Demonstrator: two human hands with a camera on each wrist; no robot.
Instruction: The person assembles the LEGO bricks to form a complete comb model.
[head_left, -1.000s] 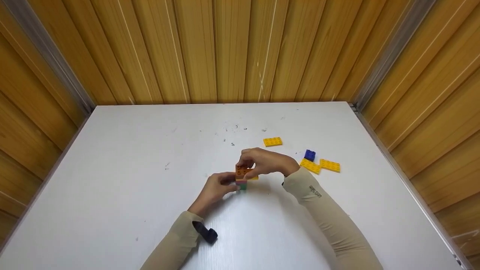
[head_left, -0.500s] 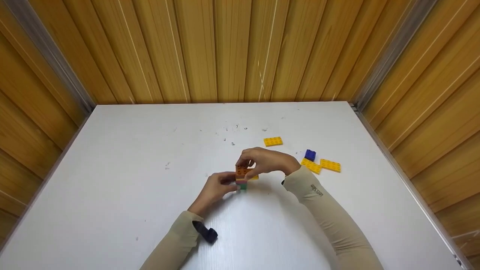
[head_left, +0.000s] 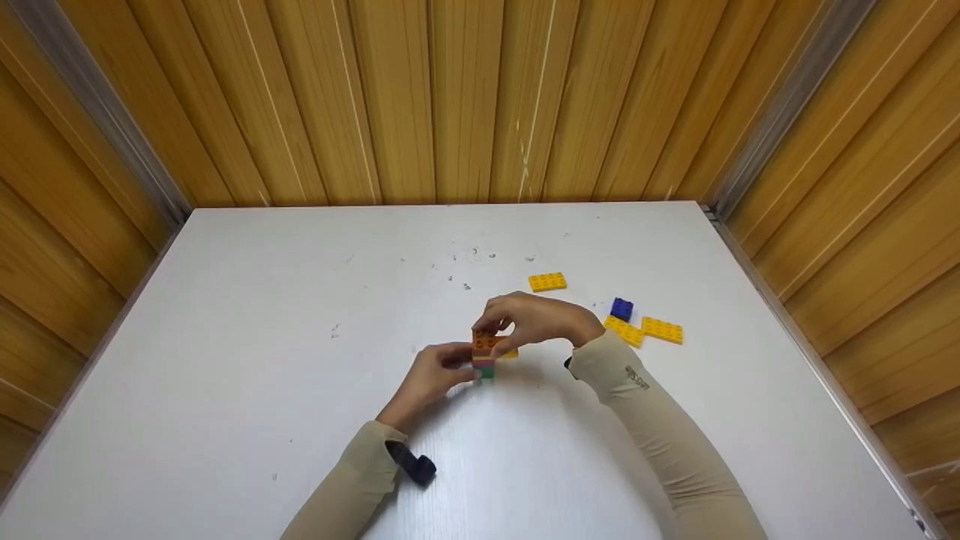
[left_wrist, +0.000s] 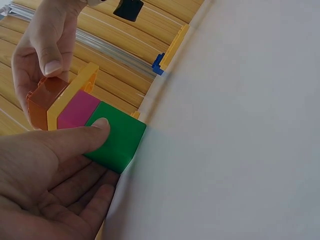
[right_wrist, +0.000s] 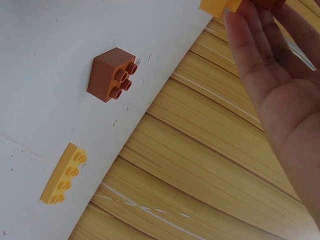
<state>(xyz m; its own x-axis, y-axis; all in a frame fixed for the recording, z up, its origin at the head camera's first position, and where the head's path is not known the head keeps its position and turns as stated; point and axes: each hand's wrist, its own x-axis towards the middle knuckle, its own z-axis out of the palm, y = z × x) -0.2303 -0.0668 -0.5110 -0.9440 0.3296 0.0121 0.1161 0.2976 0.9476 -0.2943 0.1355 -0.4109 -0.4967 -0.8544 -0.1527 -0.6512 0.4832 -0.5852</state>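
While a person's left hand (head_left: 433, 375) grips the foot of a small stack (head_left: 484, 363), its thumb laid across the green block (left_wrist: 120, 137), the right hand (head_left: 538, 318) pinches the orange block (left_wrist: 46, 98) on top. Between these two sit a pink block (left_wrist: 79, 109) and a yellow plate (left_wrist: 69, 95) that juts out on one side. The stack appears to stand upright on the white table (head_left: 225, 375); whether its top piece is pressed fully home cannot be told. Near the right hand, a brown block (right_wrist: 107, 75) rests apart from a yellow brick (right_wrist: 62, 175). Farther right, a blue block (head_left: 622, 309) sits just beside a second yellow brick (head_left: 623, 331), with a third yellow brick (head_left: 662, 330) close by. The stacking looks partway along: four pieces up, five in view lying loose. Beyond rises a wood-panelled wall (head_left: 405, 105).
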